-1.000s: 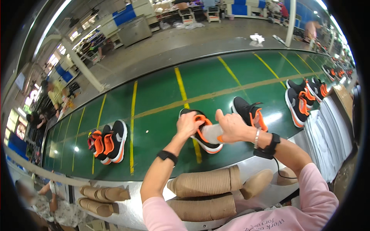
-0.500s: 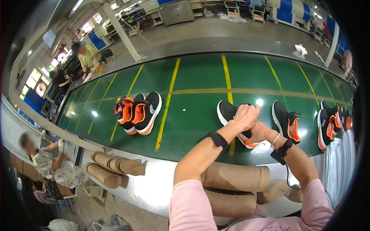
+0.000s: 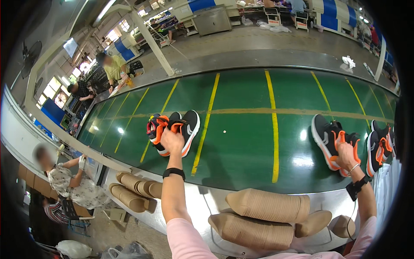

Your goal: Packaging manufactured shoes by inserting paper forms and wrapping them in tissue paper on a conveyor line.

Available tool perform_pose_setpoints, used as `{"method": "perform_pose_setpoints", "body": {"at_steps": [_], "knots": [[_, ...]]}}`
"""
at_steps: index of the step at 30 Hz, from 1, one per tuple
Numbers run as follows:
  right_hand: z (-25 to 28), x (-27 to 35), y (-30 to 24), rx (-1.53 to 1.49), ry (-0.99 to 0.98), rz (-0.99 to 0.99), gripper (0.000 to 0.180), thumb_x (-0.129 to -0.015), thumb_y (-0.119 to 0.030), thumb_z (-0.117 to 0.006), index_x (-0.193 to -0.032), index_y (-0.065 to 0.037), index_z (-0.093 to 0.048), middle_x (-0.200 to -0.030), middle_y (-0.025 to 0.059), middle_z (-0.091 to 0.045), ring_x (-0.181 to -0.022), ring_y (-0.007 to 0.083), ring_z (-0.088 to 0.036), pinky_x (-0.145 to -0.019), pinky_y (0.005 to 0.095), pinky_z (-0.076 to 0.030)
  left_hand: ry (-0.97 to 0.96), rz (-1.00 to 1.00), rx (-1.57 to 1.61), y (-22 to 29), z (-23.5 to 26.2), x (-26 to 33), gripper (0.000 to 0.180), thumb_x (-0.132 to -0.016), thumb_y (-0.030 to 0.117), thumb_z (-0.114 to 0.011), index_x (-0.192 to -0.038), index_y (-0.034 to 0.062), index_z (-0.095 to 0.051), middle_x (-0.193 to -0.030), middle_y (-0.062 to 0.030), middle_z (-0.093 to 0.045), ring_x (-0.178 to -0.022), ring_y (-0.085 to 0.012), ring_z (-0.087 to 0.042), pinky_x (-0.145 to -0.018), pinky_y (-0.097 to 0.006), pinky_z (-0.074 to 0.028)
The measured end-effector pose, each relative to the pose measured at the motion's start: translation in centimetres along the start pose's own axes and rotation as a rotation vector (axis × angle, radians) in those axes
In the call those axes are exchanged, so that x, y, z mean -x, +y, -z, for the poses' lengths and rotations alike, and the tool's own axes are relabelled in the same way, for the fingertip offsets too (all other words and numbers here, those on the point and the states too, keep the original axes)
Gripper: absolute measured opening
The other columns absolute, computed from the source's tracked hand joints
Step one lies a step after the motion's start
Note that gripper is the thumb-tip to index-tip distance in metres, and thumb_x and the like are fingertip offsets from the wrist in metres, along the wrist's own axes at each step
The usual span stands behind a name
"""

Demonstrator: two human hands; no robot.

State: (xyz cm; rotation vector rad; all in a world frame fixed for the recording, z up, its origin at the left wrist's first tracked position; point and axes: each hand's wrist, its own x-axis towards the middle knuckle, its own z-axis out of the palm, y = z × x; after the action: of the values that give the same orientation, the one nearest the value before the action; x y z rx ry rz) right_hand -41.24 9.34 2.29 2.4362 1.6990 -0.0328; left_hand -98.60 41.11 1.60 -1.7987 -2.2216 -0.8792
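Note:
My left hand (image 3: 173, 140) reaches into the group of black sneakers with orange linings at left, fingers closed at the collar of one sneaker (image 3: 190, 124). Beside that one stands another sneaker (image 3: 154, 125) with a multicoloured inside. At right, my right hand (image 3: 346, 158) has its fingers closed at the orange collar of a black sneaker (image 3: 321, 134); a second shoe sits tight against it, partly hidden. Both hands cover part of their grip. All the shoes rest on the green conveyor belt (image 3: 241, 151).
Brown ribbed shoe-shaped forms (image 3: 271, 207) lie on the metal ledge (image 3: 194, 211) in front, with more forms (image 3: 133, 196) at left. Further sneakers (image 3: 379, 144) stand at the far right. A seated person in white gloves (image 3: 71, 177) is at left; another person (image 3: 113, 71) works across the belt.
My hands, together on a sneaker mid-belt before, are now apart. My left hand has gone to the left group; my right hand and that sneaker have gone right, beside another shoe.

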Motion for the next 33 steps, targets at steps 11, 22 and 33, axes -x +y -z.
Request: {"method": "perform_pose_setpoints", "body": {"at_steps": [11,22,33], "knots": [[2.1,16.6,2.1,-0.446,0.356,0.193,0.075,-0.056,-0.036,-0.080,-0.116,-0.004,-0.050,-0.121,0.0179,-0.047,-0.115,0.0368,-0.042,-0.101,0.0454,-0.032,-0.659,0.132,-0.361,0.3,0.8,-2.1,0.047,-0.071,0.030,-0.068,-0.110,0.0053,-0.063,-0.113,-0.0119,-0.064,-0.111,-0.0278,-0.058,-0.094,-0.037,-0.043],[-2.4,28.9,-1.9,-0.599,0.017,0.058,0.070,-0.052,-0.011,-0.079,-0.116,-0.006,-0.050,-0.119,0.0195,-0.046,-0.113,0.0411,-0.043,-0.098,0.0467,-0.035,-0.955,-0.033,-0.086,9.7,-1.5,4.4,0.047,-0.066,0.036,-0.072,-0.096,-0.0001,-0.067,-0.096,-0.0154,-0.068,-0.089,-0.0246,-0.067,-0.079,-0.032,-0.052],[2.5,27.3,2.5,-0.204,0.664,0.278,0.048,-0.074,-0.006,-0.066,-0.117,0.002,-0.045,-0.120,0.0167,-0.052,-0.116,0.0332,-0.050,-0.104,0.0485,-0.036,-1.206,-1.034,0.620,36.0,15.3,20.7,0.045,-0.090,0.034,-0.054,-0.069,-0.0040,-0.064,-0.056,-0.0093,-0.061,-0.051,-0.0180,-0.060,-0.051,-0.031,-0.049]]}}
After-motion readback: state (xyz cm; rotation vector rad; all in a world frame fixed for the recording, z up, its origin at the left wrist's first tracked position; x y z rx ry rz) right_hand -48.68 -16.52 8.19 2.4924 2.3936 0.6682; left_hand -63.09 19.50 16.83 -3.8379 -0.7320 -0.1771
